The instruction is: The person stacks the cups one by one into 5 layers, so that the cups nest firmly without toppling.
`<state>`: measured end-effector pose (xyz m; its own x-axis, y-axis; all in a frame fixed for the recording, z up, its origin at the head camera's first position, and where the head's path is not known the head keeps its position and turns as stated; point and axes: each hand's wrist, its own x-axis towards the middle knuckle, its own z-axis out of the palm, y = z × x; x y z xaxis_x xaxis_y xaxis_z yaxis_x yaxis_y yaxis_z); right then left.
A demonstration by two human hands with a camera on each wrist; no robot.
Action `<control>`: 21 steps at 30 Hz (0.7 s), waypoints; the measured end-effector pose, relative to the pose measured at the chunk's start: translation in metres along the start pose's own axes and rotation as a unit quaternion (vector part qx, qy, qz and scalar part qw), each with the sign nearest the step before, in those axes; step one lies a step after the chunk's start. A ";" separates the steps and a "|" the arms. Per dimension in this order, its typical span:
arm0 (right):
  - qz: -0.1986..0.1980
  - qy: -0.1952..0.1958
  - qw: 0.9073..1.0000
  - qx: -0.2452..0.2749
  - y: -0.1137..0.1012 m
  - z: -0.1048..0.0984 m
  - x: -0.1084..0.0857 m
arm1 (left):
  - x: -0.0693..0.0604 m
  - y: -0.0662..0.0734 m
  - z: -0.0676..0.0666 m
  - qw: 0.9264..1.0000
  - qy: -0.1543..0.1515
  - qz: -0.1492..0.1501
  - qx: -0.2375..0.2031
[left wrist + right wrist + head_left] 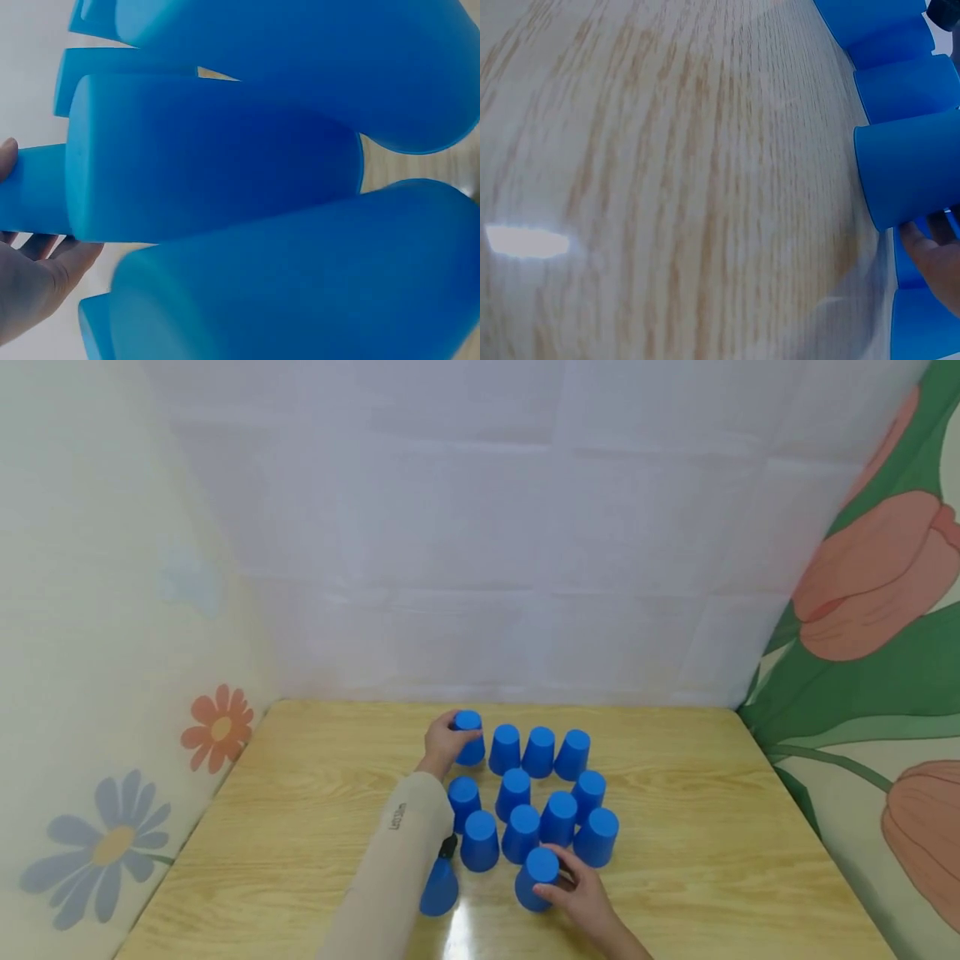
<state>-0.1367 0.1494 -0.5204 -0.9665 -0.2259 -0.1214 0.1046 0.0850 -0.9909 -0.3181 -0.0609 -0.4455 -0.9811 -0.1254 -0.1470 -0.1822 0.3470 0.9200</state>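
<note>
Several blue plastic cups stand upside down on a wooden table. At the far left of the back row, my left hand (444,743) grips a blue cup (469,722) round its side; the left wrist view shows that hand (41,281) behind nearer cups, with the held cup (34,187) partly covered. My right hand (583,897) holds the frontmost right cup (534,875) between thumb and fingers. In the right wrist view, fingers (922,244) show beside a cup (907,165). Another cup (438,893) at front left is partly hidden by my left sleeve.
Between my hands stand middle cups (514,793) in close, uneven rows. More cups (539,752) line the back. A black strap-like piece (447,846) shows at my left forearm. The wooden table (697,827) meets a white sheet (510,568) behind and flowered side walls.
</note>
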 end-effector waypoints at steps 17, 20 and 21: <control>-0.003 -0.003 1.000 0.000 0.001 -0.002 -0.001 | 0.006 -0.015 0.002 0.998 -0.019 -0.010 0.052; -0.001 -0.002 1.000 0.002 0.000 -0.002 -0.001 | 0.006 -0.015 0.003 0.998 -0.020 -0.011 0.059; -0.001 -0.002 1.000 0.002 0.000 -0.002 -0.001 | 0.006 -0.015 0.004 0.998 -0.020 -0.011 0.060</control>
<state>-0.1366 0.1519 -0.5200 -0.9656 -0.2304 -0.1204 0.1043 0.0809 -0.9913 -0.3216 -0.0634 -0.4618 -0.9780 -0.0976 -0.1842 -0.2085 0.4534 0.8666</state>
